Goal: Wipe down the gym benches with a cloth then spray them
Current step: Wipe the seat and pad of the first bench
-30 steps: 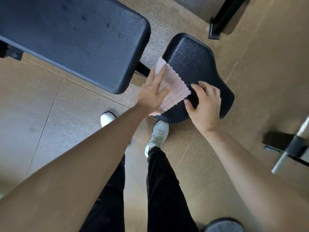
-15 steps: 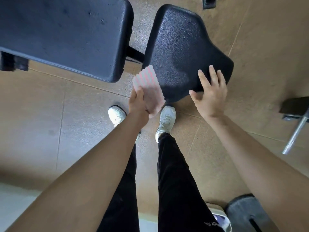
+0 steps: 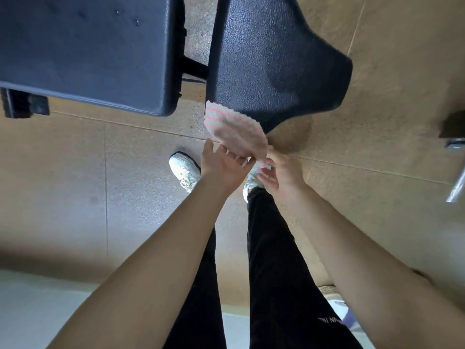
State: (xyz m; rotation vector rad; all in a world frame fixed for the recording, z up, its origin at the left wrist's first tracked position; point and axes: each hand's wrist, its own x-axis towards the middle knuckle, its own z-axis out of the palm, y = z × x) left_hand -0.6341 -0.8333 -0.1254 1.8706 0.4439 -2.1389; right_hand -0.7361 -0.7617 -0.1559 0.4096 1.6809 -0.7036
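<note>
A pink-and-white striped cloth (image 3: 235, 132) is held up in the air just in front of the near edge of the black bench seat pad (image 3: 271, 59). My left hand (image 3: 222, 166) grips its lower edge with curled fingers. My right hand (image 3: 281, 172), blurred, meets the cloth's lower right corner and seems to pinch it. The long black back pad (image 3: 93, 49) lies to the left of the seat, joined by a black frame bar (image 3: 193, 68). Neither hand touches the bench.
My legs in black trousers and white shoes (image 3: 185, 170) stand on the tan speckled floor (image 3: 100, 187) below the bench. A black bracket (image 3: 24, 103) sticks out at the left. A metal bar and black foot (image 3: 455, 152) sit at the right edge.
My right hand left the seat pad and came down to the cloth. My left hand pulled the cloth back off the seat. The view tilted down and closer.
</note>
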